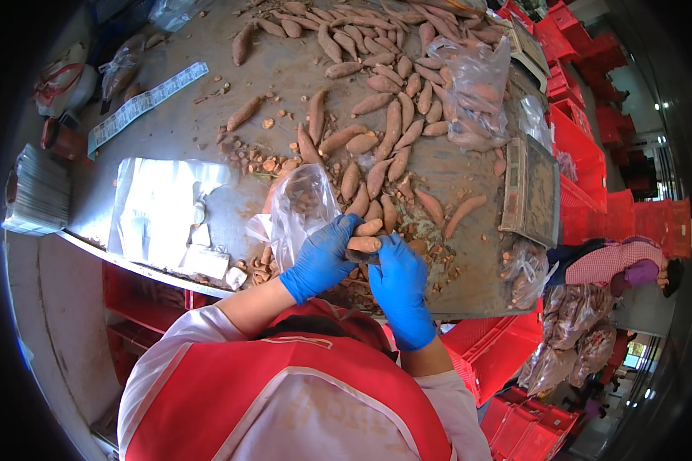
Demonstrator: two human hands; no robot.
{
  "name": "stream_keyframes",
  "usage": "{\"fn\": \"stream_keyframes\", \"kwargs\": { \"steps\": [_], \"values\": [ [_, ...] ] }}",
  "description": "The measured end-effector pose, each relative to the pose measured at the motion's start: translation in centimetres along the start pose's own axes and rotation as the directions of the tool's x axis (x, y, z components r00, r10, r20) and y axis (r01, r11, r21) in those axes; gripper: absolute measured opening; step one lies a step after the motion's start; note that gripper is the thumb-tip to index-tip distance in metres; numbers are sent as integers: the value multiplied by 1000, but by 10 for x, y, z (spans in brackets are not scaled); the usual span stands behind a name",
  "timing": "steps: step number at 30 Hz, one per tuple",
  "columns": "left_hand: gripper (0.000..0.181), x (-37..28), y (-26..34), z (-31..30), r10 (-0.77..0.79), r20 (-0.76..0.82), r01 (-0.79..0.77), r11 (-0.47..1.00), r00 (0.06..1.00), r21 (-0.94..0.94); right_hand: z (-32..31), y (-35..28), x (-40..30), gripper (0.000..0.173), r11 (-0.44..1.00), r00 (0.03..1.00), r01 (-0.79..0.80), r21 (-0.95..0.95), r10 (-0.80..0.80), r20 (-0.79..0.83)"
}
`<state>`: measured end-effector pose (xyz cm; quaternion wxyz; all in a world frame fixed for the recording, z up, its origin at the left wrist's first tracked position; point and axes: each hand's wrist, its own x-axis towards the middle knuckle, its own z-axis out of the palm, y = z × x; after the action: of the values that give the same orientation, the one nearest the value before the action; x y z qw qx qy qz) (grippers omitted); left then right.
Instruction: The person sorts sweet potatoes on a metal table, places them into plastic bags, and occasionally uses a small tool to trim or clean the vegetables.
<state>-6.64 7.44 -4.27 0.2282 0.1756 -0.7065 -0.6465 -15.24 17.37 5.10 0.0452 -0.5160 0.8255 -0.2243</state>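
Observation:
My left hand (326, 256), in a blue glove, is closed around sweet potatoes (368, 228) whose pale ends stick out to the right. Close against it, my right hand (401, 276), also gloved in blue, has its fingers bent around something dark and flat, perhaps a blade, at the lower sweet potato's end. What exactly the right hand holds is partly hidden. An open clear plastic bag (303, 201) lies just beyond my left hand. Loose sweet potatoes (392, 129) are heaped across the metal table (196, 121), with cut ends and crumbs of soil around them.
Flat plastic bags (161, 213) lie at the left, below a strip of printed labels (150, 101). A filled bag (478, 95) and a weighing scale (530, 190) stand at the right. Red crates (579, 155) line that side, where another person (608, 262) is seen.

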Motion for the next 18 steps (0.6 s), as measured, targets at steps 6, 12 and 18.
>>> {"fn": "stream_keyframes", "kwargs": {
  "steps": [6,12,18],
  "values": [
    [31,3,46,-15,-58,52,40,952,997,302,22,19,-5,11,989,981,-134,-68,122,-153],
    [29,-9,60,-26,-243,285,182,957,927,225,32,111,-28,8,866,824,-498,44,488,-288],
    [34,-2,54,-97,-317,-90,168,697,944,-697,27,98,-28,7,393,793,-488,779,573,208]
  ]
}}
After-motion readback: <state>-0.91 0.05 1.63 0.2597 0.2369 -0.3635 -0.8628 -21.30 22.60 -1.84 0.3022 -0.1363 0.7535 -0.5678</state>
